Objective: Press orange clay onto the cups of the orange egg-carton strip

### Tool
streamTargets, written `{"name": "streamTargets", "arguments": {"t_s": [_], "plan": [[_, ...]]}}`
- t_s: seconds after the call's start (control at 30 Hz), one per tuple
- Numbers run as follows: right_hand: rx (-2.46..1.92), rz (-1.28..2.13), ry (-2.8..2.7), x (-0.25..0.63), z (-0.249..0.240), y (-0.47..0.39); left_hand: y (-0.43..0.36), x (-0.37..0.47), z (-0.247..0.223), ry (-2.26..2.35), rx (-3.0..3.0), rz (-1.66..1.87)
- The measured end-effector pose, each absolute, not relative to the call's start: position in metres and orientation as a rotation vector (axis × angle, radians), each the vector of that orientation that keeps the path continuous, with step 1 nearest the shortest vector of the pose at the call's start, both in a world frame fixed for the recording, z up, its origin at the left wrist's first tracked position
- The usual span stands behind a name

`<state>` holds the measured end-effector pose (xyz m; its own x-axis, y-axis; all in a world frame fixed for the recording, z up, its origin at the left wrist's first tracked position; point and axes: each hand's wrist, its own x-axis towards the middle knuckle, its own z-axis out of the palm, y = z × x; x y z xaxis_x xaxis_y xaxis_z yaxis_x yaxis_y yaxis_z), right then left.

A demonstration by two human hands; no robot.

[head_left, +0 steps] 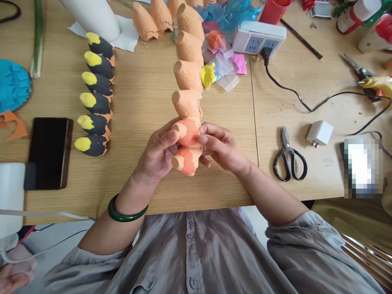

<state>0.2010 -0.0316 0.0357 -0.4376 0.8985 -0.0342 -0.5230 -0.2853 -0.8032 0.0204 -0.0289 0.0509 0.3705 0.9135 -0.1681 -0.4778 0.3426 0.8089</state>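
A long strip of orange egg-carton cones [185,104] runs from the table toward me. Its two nearest cones carry smooth, brighter orange patches [191,132] that look like soft clay. My left hand [159,149] grips the strip from the left, its thumb by the tip of the second-nearest cone. From the right, my right hand [222,147] pinches that cone's edge, thumb and forefinger at the orange patch. Its other fingers are partly curled beneath. To the left lies a second strip of cones [99,104], coloured black with yellow tips.
Beyond the strip lie clay packets [225,69], yellow clay [208,75] and a power strip [259,37] with a trailing black cord. Scissors [286,155] and a white charger [320,133] are on the right. A black phone [48,153] lies left.
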Motion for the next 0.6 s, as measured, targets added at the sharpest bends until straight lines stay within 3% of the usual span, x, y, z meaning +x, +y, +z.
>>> {"name": "streamTargets", "arguments": {"t_s": [0.6], "plan": [[-0.684, 1.899, -0.881, 0.203, 0.046, -0.027, -0.022, 0.014, 0.045, 0.554, 0.805, 0.935]]}}
